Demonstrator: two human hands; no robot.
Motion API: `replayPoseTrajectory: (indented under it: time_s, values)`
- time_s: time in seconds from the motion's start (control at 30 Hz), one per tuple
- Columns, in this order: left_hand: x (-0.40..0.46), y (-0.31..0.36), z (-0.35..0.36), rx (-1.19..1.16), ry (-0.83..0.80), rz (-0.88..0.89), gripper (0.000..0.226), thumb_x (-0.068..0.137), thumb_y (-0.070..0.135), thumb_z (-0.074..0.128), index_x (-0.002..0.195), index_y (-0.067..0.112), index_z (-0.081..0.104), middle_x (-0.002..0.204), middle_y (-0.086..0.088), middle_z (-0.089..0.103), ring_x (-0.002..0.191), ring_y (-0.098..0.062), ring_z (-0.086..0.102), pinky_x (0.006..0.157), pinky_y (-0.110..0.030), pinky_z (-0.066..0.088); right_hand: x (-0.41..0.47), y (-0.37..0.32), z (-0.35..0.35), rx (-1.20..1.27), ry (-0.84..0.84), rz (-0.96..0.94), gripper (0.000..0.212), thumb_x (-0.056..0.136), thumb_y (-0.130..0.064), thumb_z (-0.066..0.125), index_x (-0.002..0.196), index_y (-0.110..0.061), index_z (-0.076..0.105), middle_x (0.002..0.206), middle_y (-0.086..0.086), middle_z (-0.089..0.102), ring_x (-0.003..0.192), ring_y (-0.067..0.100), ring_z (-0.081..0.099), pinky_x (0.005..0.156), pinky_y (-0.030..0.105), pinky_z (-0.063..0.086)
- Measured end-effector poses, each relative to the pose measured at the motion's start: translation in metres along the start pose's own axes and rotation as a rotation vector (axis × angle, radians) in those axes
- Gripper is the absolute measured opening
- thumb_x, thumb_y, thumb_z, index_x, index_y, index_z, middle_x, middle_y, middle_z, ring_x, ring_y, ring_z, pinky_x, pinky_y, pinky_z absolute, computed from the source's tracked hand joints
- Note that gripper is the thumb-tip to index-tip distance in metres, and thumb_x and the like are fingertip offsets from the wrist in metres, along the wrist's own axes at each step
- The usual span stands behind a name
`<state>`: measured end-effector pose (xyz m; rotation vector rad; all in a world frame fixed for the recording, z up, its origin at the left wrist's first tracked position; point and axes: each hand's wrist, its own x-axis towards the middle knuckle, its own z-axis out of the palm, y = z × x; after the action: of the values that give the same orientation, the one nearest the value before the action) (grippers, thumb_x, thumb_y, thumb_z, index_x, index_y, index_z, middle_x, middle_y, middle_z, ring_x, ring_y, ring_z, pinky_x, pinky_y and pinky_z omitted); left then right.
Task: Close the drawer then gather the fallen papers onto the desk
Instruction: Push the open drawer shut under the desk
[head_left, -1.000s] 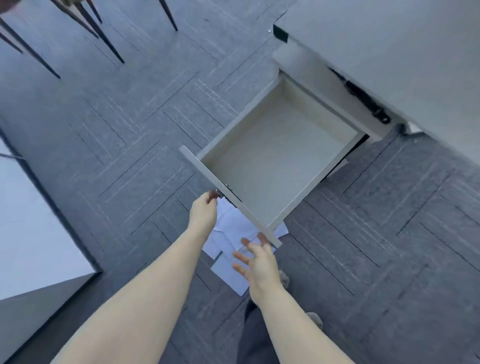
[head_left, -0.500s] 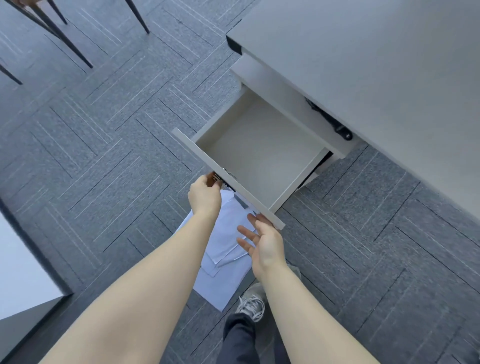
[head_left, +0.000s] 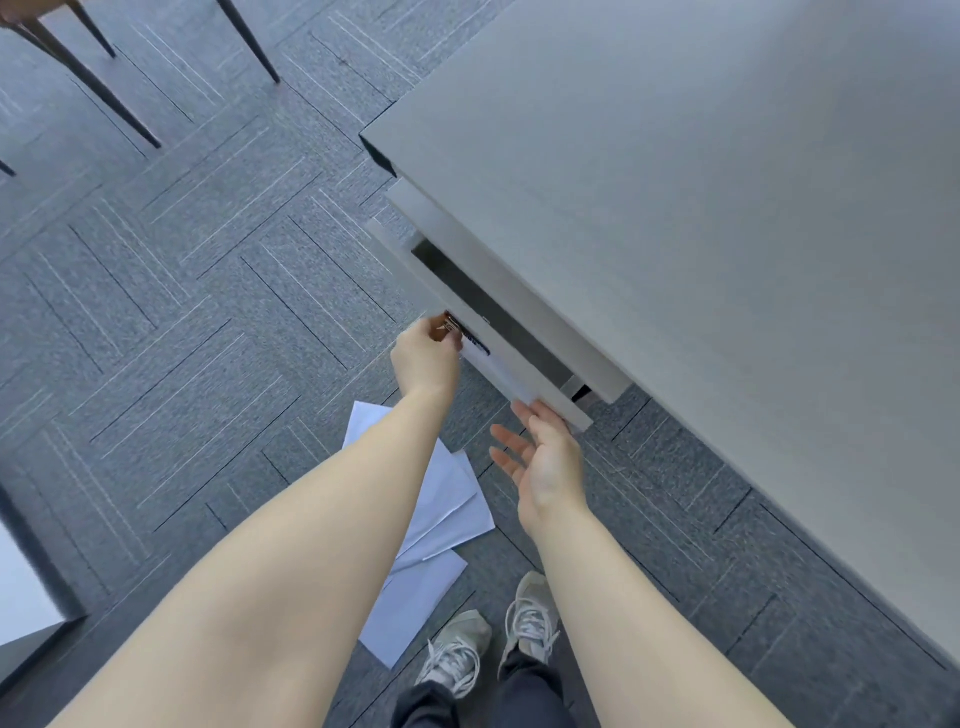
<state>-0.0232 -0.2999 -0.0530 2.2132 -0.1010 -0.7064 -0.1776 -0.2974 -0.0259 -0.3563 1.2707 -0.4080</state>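
Note:
A pale grey drawer (head_left: 498, 364) under the grey desk (head_left: 701, 218) is nearly pushed in, with only a narrow dark gap showing. My left hand (head_left: 426, 358) is closed on the drawer's dark handle at the front panel. My right hand (head_left: 545, 457) is open, fingers spread, its fingertips against the near end of the drawer front. Several white papers (head_left: 441, 509) lie overlapped on the carpet just below the drawer, partly hidden by my left forearm.
Grey patterned carpet tiles (head_left: 182, 312) cover the floor. Dark chair legs (head_left: 88, 78) stand at the top left. A white and grey furniture corner (head_left: 26, 597) sits at the left edge. My two sneakers (head_left: 493, 639) stand beside the papers.
The drawer has slid from wide open to almost shut under the desk. Both hands moved forward with its front panel, uncovering more of the papers on the floor.

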Motion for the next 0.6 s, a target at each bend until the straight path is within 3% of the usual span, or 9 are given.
replayPoseTrajectory:
  time_s: [0.23, 0.37, 0.5, 0.6]
  values:
    - [0.01, 0.03, 0.028, -0.001, -0.007, 0.026, 0.033, 0.08, 0.014, 0.06, 0.11, 0.015, 0.072, 0.091, -0.01, 0.078, 0.092, -0.028, 0.07, 0.086, -0.037, 0.053, 0.023, -0.034, -0.002, -0.017, 0.026, -0.06, 0.02, 0.095, -0.01, 0.051, 0.111, -0.02, 0.059, 0.122, 0.001, 0.064, 0.088, 0.019, 0.069, 0.069, 0.03, 0.056]
    - [0.012, 0.028, 0.03, 0.056, -0.005, 0.078, 0.03, 0.08, 0.014, 0.062, 0.108, 0.013, 0.073, 0.094, -0.012, 0.077, 0.093, -0.029, 0.069, 0.083, -0.035, 0.052, 0.029, -0.036, -0.002, -0.143, 0.002, -0.103, 0.032, 0.094, -0.007, 0.051, 0.125, -0.013, 0.058, 0.114, -0.005, 0.066, 0.084, 0.014, 0.068, 0.068, 0.03, 0.055]
    - [0.012, 0.026, 0.026, 0.218, -0.024, 0.22, 0.026, 0.086, 0.016, 0.062, 0.111, 0.011, 0.069, 0.099, -0.013, 0.075, 0.094, -0.03, 0.066, 0.074, -0.031, 0.045, 0.028, -0.038, -0.005, -0.186, 0.004, -0.096, 0.031, 0.093, -0.008, 0.055, 0.123, -0.016, 0.058, 0.108, -0.007, 0.068, 0.078, 0.012, 0.067, 0.063, 0.027, 0.054]
    - [0.011, 0.024, 0.024, 0.395, -0.001, 0.331, 0.025, 0.093, 0.019, 0.054, 0.111, 0.007, 0.067, 0.098, -0.021, 0.072, 0.093, -0.037, 0.064, 0.07, -0.037, 0.045, 0.029, -0.038, -0.007, -0.224, -0.003, -0.096, 0.033, 0.094, -0.008, 0.052, 0.126, -0.017, 0.056, 0.105, -0.011, 0.067, 0.077, 0.013, 0.065, 0.061, 0.026, 0.052]
